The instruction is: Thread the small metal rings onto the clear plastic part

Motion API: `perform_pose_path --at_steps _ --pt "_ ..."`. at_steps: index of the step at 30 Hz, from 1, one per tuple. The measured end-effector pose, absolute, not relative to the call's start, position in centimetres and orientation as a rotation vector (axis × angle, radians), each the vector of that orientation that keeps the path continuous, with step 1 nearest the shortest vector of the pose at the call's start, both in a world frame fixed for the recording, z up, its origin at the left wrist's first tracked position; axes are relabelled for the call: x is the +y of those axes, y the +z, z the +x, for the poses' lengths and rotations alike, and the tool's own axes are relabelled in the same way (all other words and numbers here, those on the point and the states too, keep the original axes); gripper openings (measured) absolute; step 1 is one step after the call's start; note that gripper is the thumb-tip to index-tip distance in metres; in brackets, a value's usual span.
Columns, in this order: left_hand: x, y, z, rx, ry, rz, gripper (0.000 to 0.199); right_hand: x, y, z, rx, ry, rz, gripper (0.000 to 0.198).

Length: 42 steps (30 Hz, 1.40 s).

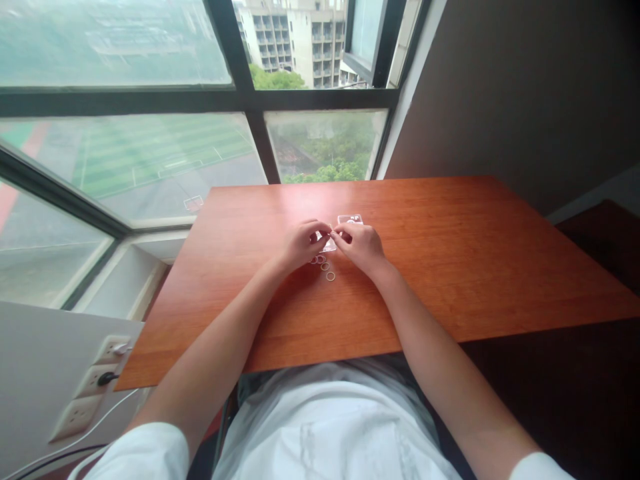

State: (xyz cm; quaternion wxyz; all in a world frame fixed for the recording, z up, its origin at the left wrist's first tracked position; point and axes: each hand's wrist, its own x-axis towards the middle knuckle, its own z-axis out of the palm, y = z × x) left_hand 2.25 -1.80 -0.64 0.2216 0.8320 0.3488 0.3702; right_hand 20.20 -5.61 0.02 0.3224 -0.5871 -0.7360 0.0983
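Note:
My left hand (304, 244) and my right hand (362, 246) meet fingertip to fingertip above the table, both closed in a pinch. Whatever lies between the fingertips is too small to make out. Beneath and behind the hands is a clear plastic case (349, 219), partly hidden by them; another clear part (329, 247) shows between the hands. Several thin pale rings lie on the tabletop just in front of my left hand, the nearest ring (331, 276) apart from the others.
The brown wooden table (450, 267) reaches to a window with dark frames (320, 100). A grey wall (500, 93) stands at the right. At the lower left, wall sockets (90, 381) hold plugs, and cables run below them.

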Motion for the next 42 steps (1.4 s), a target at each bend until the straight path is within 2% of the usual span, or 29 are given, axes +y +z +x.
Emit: perform_pose_path --at_steps 15,24,42 --pt "-2.0 -0.2 2.3 1.011 1.000 2.296 0.012 -5.7 0.3 20.2 -1.979 0.264 -1.537 0.021" --pt "-1.7 0.1 1.6 1.322 1.070 2.197 0.009 -5.6 0.1 20.5 -1.987 0.327 -1.640 0.018" --pt "-1.0 0.0 2.1 1.374 0.982 2.350 0.014 -6.1 0.2 20.0 -2.216 0.394 -1.464 0.021"
